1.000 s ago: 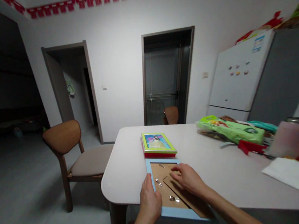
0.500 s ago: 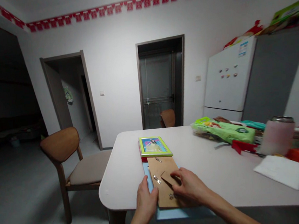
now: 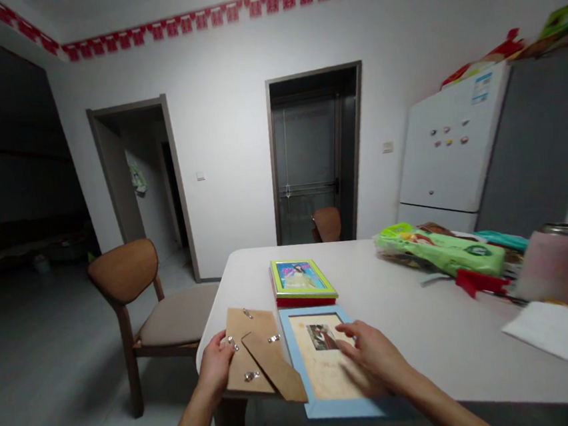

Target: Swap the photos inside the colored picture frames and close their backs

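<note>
A light blue picture frame [image 3: 291, 346] lies face down at the near edge of the white table [image 3: 399, 316], its back uncovered, with a beige sheet and a small photo [image 3: 319, 336] showing inside. My left hand [image 3: 217, 365] is closed on the brown backing board [image 3: 251, 355], with its stand flap and metal clips, and holds it just left of the frame over the table's edge. My right hand [image 3: 370, 352] rests on the sheet inside the frame, fingers spread flat. A green frame [image 3: 301, 278] sits stacked on a red one beyond.
A wooden chair [image 3: 144, 300] stands left of the table. On the table's right lie a green snack bag [image 3: 441, 251], a red item [image 3: 476, 281], a pink flask [image 3: 553, 264] and a white napkin [image 3: 560, 337]. A white fridge [image 3: 451, 150] stands at the back right.
The backing board has come off the blue frame and moved left in my left hand. The inside of the frame now shows, and my right hand lies on it.
</note>
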The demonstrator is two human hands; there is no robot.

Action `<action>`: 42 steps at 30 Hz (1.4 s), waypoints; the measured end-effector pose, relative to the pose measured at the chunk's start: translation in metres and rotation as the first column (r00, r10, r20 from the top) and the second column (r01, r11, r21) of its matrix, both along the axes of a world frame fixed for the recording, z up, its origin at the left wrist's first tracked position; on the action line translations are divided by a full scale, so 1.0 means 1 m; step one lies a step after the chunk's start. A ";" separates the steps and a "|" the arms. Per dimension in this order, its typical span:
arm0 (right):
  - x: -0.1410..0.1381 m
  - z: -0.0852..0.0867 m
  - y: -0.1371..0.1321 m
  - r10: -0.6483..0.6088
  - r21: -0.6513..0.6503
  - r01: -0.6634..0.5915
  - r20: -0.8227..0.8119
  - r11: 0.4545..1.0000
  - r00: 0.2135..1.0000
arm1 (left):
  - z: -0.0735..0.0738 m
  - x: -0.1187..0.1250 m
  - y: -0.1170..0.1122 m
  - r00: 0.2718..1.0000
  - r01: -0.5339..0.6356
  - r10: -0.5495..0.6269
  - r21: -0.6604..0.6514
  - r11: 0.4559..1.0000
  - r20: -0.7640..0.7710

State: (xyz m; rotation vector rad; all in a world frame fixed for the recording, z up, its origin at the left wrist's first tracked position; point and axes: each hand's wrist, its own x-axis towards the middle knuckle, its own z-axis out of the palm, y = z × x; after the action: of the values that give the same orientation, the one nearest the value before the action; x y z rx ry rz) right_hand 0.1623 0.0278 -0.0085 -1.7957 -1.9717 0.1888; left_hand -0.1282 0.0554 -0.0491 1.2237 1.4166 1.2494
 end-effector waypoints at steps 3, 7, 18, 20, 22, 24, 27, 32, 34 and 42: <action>0.023 -0.018 0.005 -0.109 -0.033 0.113 0.093 0.993 0.990 | -0.007 -0.007 0.005 0.987 -0.039 0.036 -0.017 0.999 -0.159; 0.034 -0.032 0.007 -0.167 -0.048 0.176 0.149 0.983 0.975 | -0.004 -0.011 0.004 0.894 -0.127 0.124 0.020 0.992 -0.431; 0.041 -0.023 0.006 -0.221 -0.143 0.200 -0.149 0.969 0.964 | 0.017 0.034 -0.023 0.705 -0.012 0.170 0.228 0.973 -0.688; 0.038 -0.017 0.001 -0.214 -0.233 0.124 -0.415 0.965 0.884 | 0.020 0.062 -0.035 0.765 0.120 0.090 0.278 0.953 -0.638; 0.033 -0.009 -0.006 -0.196 -0.288 0.011 -0.622 0.957 0.758 | 0.022 0.094 -0.049 0.819 0.263 -0.049 0.298 0.918 -0.571; 0.027 0.000 -0.014 -0.177 -0.282 -0.046 -0.712 0.958 0.679 | 0.025 0.124 -0.062 0.816 0.409 -0.208 0.283 0.868 -0.539; 0.018 0.013 -0.024 -0.151 -0.233 -0.049 -0.762 0.971 0.630 | 0.033 0.155 -0.075 0.777 0.495 -0.250 0.315 0.810 -0.578; 0.020 0.014 -0.020 -0.160 -0.213 -0.022 -0.796 0.977 0.584 | 0.058 0.160 -0.073 0.734 0.509 -0.120 0.425 0.748 -0.669; 0.029 0.004 -0.011 -0.187 -0.222 0.021 -0.765 0.975 0.616 | 0.064 0.146 -0.068 0.789 0.403 -0.027 0.484 0.777 -0.614; 0.059 -0.035 0.006 -0.287 -0.128 0.259 -0.312 0.957 0.906 | 0.021 0.073 -0.054 0.914 -0.053 0.197 0.377 0.925 -0.356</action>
State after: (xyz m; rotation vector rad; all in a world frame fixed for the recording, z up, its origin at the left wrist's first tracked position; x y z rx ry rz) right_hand 0.2212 0.0336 -0.0436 -1.9273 -1.4847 0.4526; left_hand -0.0551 0.0019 -0.0277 1.7296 1.6149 1.4592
